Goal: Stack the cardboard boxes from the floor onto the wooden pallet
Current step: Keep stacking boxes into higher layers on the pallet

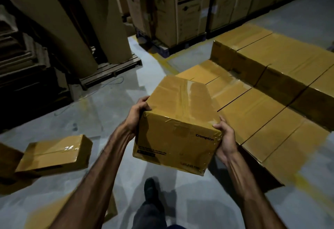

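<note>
While the carried box [178, 120] hangs in the air between both hands, it sits clear of the floor [112, 120] and not yet on the stack. Left hand [138, 113] grips the upper left edge, thumb on the near face, fingers curled over the top corner. Right hand [225, 138] clamps the near right corner, fingers wrapped onto the side.

Stacked boxes [253, 106] lie just beyond and right of the right hand, one flat layer with a second row [282, 60] started at the far side. Pallet under them is hidden, can't confirm it. Another loose box [54, 154] lies on the floor well left of the left hand.

Handling, my read:
- Stiff carton, corners hold shape, no sag under the grip.
- Two hands used, forearms tensed, so probably moderate weight, not light.
- Glossy tape [189, 98] across top and edges looks slick; keep palms on bare cardboard.
- Best hold: opposite sides low down or under the bottom edges, not by the tape seam.
- Contents unknown, so set it down flat, no dropping.
</note>
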{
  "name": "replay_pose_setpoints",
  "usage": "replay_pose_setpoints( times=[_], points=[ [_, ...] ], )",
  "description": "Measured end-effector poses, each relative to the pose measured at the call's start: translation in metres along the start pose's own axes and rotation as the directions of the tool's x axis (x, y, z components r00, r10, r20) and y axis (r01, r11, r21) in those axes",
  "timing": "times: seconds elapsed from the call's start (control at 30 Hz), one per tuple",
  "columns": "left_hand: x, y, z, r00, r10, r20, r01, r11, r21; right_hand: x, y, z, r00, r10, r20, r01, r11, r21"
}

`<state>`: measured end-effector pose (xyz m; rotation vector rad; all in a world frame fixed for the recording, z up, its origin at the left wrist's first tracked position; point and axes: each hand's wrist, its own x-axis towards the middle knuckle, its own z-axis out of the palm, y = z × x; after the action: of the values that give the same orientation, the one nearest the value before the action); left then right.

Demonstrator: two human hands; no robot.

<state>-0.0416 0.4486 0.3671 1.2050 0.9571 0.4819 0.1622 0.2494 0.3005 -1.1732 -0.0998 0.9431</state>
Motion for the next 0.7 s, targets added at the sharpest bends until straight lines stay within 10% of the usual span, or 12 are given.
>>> replay_pose_setpoints(
  times=[0.7],
  points=[
    [0.337, 0.079, -0.106, 0.945, -0.117, 0.305, 0.125, 0.992, -0.009, 0.258, 0.009, 0.13, 0.922, 0.087, -0.376, -0.067, 0.996, 0.065]
  ],
)
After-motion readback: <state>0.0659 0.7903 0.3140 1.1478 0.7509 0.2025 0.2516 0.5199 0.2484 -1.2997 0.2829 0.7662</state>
